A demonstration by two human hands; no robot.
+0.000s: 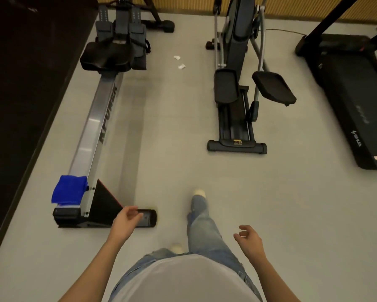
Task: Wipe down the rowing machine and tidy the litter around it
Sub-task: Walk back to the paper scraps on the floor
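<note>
The rowing machine (96,118) lies along the left of the floor, its silver rail running from a black seat (105,56) down to a black rear foot (105,219). A folded blue cloth (69,189) rests on the near end of the rail. Two crumpled white bits of litter (179,61) lie on the floor to the right of the seat. My left hand (127,221) hangs empty over the rear foot, fingers loosely curled. My right hand (248,236) hangs empty at my right side, fingers relaxed.
An elliptical trainer (237,83) stands in the middle and a black treadmill (353,94) at the right. A dark wall (19,83) borders the rower on the left. Grey floor (172,138) separates the machines. My leg in jeans (201,221) steps forward.
</note>
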